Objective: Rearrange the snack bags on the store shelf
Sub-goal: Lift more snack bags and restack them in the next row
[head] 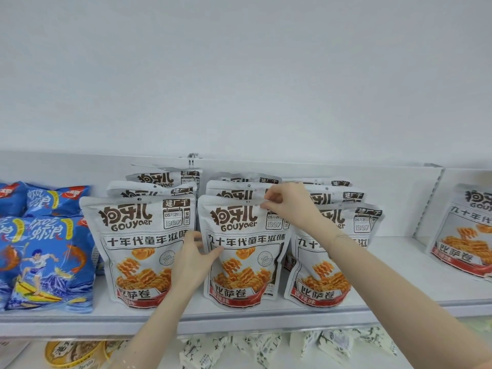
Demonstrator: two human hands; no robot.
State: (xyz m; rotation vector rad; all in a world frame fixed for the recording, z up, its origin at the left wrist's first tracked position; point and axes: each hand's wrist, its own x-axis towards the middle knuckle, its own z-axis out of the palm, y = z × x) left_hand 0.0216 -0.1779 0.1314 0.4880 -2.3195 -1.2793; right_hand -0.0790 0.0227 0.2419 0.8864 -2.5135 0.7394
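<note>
Snack bags in white "Gouyaer" print stand in three rows on the white store shelf point(239, 319), both hands on the middle front bag point(243, 251).

The right hand point(288, 206) has its fingers point(271, 201) pinched together on that bag's top right corner, while the left hand point(193, 262) presses its side, fingers spread apart and the thumb on the bag's face. Just beside it stand the left front bag point(135, 251) and the right front bag point(322, 275), with more bags upright behind each. Blue shrimp-chip bags point(48, 259) lie at the far left; another white bag point(468, 233) leans well apart at the right, past a divider point(428, 201).
</note>
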